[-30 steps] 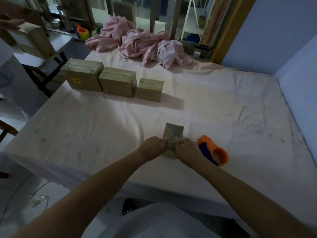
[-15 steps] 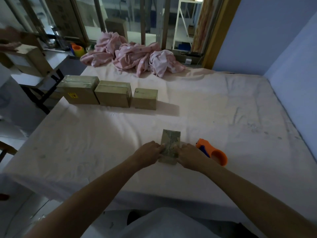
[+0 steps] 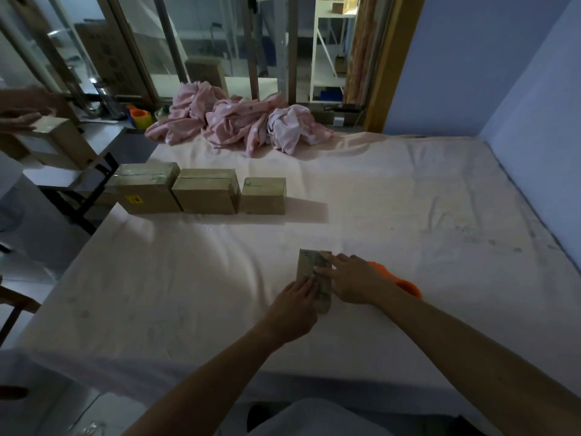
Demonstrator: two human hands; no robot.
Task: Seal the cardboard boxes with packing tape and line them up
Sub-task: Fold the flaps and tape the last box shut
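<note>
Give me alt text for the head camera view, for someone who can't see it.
A left hand and right hand press on a small box on a white sheet, an orange tape dispenser behind the right wrist. Farther back three boxes stand in a row, pink cloth beyond them.

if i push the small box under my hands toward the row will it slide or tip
Probably slides: the box lies low and flat, so tipping seems unlikely. The wrinkled sheet may drag or bunch under it. Likely light, being small cardboard.
</note>
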